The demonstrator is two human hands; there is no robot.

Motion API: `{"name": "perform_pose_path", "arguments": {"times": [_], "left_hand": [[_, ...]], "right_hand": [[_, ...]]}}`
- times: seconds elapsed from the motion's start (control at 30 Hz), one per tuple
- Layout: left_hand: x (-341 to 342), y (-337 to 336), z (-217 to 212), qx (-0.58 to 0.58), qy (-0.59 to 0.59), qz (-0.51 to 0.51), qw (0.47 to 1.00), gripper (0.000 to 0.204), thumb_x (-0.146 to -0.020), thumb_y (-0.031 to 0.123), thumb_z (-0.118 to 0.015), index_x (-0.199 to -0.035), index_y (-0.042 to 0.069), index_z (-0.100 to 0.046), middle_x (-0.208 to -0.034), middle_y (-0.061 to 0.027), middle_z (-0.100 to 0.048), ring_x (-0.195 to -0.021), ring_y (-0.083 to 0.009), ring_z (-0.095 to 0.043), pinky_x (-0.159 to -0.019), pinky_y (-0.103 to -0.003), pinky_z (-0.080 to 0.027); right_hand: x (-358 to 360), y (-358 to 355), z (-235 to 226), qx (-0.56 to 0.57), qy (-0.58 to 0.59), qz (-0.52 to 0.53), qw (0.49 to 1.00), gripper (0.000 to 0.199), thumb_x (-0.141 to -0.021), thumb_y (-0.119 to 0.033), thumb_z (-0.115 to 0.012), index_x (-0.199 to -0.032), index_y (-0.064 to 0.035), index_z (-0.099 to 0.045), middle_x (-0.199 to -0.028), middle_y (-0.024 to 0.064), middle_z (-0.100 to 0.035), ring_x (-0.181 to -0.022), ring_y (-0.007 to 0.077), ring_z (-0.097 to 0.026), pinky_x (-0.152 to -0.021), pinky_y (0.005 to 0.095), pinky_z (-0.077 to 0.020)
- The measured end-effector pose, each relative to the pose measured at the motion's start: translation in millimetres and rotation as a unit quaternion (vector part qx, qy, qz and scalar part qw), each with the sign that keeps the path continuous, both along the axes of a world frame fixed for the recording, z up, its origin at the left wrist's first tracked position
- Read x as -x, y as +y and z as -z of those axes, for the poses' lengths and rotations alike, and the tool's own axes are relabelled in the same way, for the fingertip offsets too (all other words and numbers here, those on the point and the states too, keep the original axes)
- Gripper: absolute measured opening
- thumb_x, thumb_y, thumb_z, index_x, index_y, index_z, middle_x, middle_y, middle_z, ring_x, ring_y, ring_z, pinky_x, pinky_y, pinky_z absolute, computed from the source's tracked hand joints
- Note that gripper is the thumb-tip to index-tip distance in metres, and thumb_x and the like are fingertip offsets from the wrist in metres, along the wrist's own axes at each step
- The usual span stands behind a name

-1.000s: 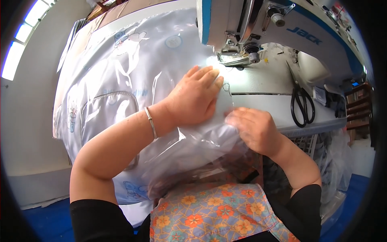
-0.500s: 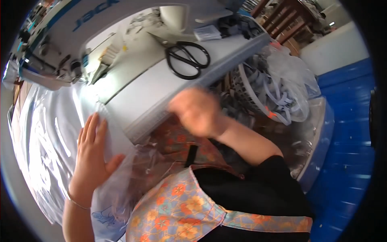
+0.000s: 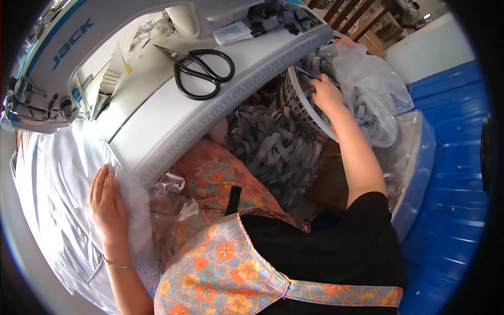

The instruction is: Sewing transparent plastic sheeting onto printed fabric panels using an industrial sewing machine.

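My left hand (image 3: 108, 210) lies flat on a glossy clear plastic sheet (image 3: 58, 194) at the left, fingers stretched out and nothing gripped. My right hand (image 3: 326, 94) is inside the rim of a white plastic basket (image 3: 299, 100) at the right. Its fingers are bent onto the grey fabric strips (image 3: 317, 64) in there; the fingertips are partly hidden among them. The sheet runs up to the needle area of a white sewing machine (image 3: 68, 47). Black-handled scissors (image 3: 202, 73) rest on the machine bed, away from both hands.
A ruler-marked edge (image 3: 231, 86) borders the machine bed. Beneath it hangs a heap of grey strips (image 3: 273, 152). A white label stack (image 3: 232, 33) lies behind the scissors. Beside the basket are a clear bag (image 3: 367, 79), a plastic bin (image 3: 415, 173) and blue panelling (image 3: 457, 157).
My right hand has moved from the machine's front edge rightward and away into the basket. My left hand stays flat on the sheet, now slightly nearer me. The view has shifted right.
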State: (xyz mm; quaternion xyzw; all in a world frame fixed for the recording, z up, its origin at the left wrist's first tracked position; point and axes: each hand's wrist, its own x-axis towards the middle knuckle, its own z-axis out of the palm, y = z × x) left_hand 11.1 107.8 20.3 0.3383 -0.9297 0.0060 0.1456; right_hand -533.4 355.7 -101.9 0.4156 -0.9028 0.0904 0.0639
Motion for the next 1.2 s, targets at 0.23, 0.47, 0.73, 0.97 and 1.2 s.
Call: {"name": "perform_pose_path", "arguments": {"times": [0.23, 0.47, 0.73, 0.97, 1.2], "left_hand": [[-3, -11, 7, 0.009, 0.069, 0.017, 0.997, 0.027, -0.094, -0.002, -0.055, -0.118, -0.004, -0.068, -0.126, -0.0187, -0.066, -0.12, -0.0341, -0.063, -0.103, -0.041, -0.048], [-21, -32, -30, -0.175, 0.188, -0.026, 0.966, 0.023, -0.096, 0.0, -0.056, -0.114, -0.005, -0.07, -0.114, -0.0179, -0.072, -0.106, -0.0283, -0.068, -0.094, -0.033, -0.05], [-17, -59, -74, -0.315, 0.271, -0.02, 0.91, 0.023, -0.096, 0.011, -0.06, -0.109, -0.002, -0.074, -0.099, -0.0157, -0.075, -0.092, -0.0204, -0.07, -0.086, -0.032, -0.053], [-17, -46, -74, -0.326, 0.157, -0.001, 0.932, 0.021, -0.094, 0.011, -0.06, -0.1, -0.004, -0.072, -0.098, -0.0208, -0.073, -0.091, -0.0361, -0.07, -0.082, -0.041, -0.055], [-23, -51, -61, -0.235, 0.229, 0.05, 0.943, 0.023, -0.097, 0.014, -0.058, -0.101, -0.005, -0.07, -0.105, -0.0214, -0.072, -0.093, -0.0382, -0.069, -0.084, -0.041, -0.055]], "right_hand": [[22, -5, -32, 0.053, 0.014, -0.036, 0.998, 0.007, -0.088, -0.012, -0.066, -0.094, -0.0075, -0.068, -0.09, 0.0069, -0.065, -0.085, 0.0281, -0.067, -0.076, 0.0387, -0.0528], [-125, -106, -157, 0.313, -0.193, -0.209, 0.906, 0.013, -0.097, -0.008, -0.062, -0.103, 0.0018, -0.066, -0.092, 0.0086, -0.069, -0.084, 0.0173, -0.068, -0.077, 0.0284, -0.0519], [-377, -289, -120, 0.046, -0.358, -0.658, 0.661, 0.019, -0.09, -0.009, -0.064, -0.108, -0.0019, -0.065, -0.11, 0.0186, -0.067, -0.101, 0.036, -0.064, -0.086, 0.0424, -0.0517], [-423, -275, -80, 0.067, -0.242, -0.764, 0.594, 0.033, -0.092, -0.018, -0.066, -0.122, -0.0059, -0.062, -0.118, 0.0144, -0.066, -0.106, 0.0259, -0.066, -0.082, 0.0388, -0.0543], [-356, -261, -112, 0.15, -0.1, -0.612, 0.77, 0.053, -0.087, -0.026, -0.074, -0.13, 0.0007, -0.056, -0.143, 0.0284, -0.049, -0.136, 0.0429, -0.045, -0.115, 0.0498, -0.0349]]}}
